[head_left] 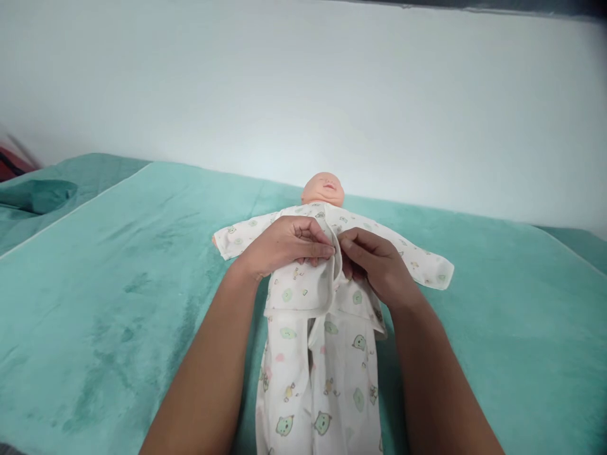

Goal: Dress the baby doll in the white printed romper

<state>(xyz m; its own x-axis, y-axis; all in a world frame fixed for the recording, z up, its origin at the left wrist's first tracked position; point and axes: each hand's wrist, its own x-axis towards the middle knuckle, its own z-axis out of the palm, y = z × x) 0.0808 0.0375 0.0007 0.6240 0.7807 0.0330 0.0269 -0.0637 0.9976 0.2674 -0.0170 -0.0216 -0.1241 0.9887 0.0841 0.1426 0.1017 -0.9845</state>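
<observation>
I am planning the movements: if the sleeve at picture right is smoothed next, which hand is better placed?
Probably the right hand: it is near that sleeve, while the left hand is farther away, on the opposite half of the shirt.

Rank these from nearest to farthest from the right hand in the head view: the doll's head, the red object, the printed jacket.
1. Printed jacket: touching the right hand.
2. Doll's head: beyond the jacket, near centre.
3. Red object: at the picture's left edge.
</observation>
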